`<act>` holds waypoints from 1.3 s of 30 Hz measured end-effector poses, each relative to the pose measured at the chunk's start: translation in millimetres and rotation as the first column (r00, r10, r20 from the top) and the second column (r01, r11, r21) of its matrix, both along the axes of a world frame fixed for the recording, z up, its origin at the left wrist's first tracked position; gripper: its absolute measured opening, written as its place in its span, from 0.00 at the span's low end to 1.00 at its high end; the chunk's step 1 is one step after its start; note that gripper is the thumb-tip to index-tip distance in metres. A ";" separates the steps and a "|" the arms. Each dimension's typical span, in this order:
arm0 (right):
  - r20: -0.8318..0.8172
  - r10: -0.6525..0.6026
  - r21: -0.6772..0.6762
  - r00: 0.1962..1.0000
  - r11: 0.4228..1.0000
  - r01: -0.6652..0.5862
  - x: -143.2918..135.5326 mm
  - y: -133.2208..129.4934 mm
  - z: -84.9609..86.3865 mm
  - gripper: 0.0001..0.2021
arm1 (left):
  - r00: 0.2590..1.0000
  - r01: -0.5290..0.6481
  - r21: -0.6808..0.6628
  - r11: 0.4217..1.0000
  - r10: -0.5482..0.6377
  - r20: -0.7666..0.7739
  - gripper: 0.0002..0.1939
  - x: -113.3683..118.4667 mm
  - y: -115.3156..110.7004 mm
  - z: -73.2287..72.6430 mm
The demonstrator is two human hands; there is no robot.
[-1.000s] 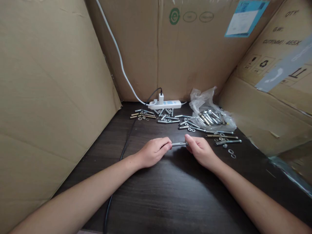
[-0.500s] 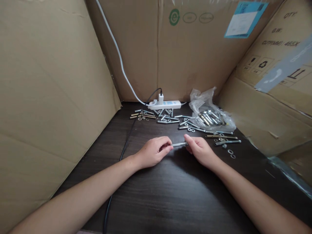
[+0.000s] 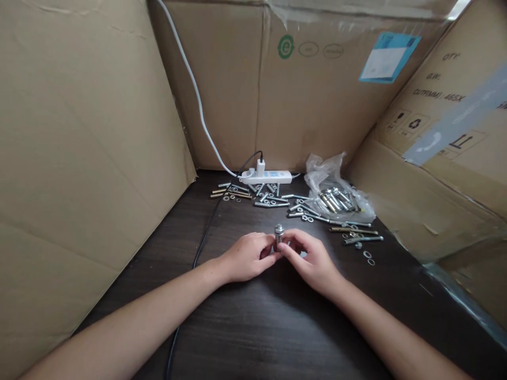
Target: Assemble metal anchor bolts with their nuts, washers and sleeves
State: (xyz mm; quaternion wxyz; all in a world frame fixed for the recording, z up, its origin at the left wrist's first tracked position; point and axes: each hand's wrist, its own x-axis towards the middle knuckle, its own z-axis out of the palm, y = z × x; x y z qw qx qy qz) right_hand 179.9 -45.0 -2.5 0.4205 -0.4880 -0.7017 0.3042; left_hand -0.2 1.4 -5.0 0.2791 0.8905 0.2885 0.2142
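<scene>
A silvery expansion bolt [image 3: 279,235] stands upright between my hands, its nut and washer end on top. Around its lower part, the fingers of my left hand [image 3: 250,257] are closed from the left. My right hand [image 3: 311,258] pinches the same bolt from the right, thumb in front. The bolt's lower end is hidden behind the fingertips. Beyond my hands lie loose bolts and sleeves [image 3: 271,205], with washers [image 3: 367,254] to the right.
A clear plastic bag [image 3: 340,203] holding several bolts lies at the back right. Behind the loose parts is a white power strip [image 3: 273,177]. A black cable [image 3: 204,237] crosses the dark table [image 3: 237,327] on the left. Cardboard boxes [image 3: 222,95] wall in the back and sides.
The bolt has turned from lying level to standing upright. My right hand has moved left, from the bolt's end to beside my left hand. The camera view has tilted slightly.
</scene>
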 end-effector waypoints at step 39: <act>0.527 -0.649 0.072 0.549 0.678 0.732 201.1 98.8 0.0 0.16 | 0.962 0.129 0.049 0.990 -0.113 -0.249 0.08 -4.9 0.4 7.6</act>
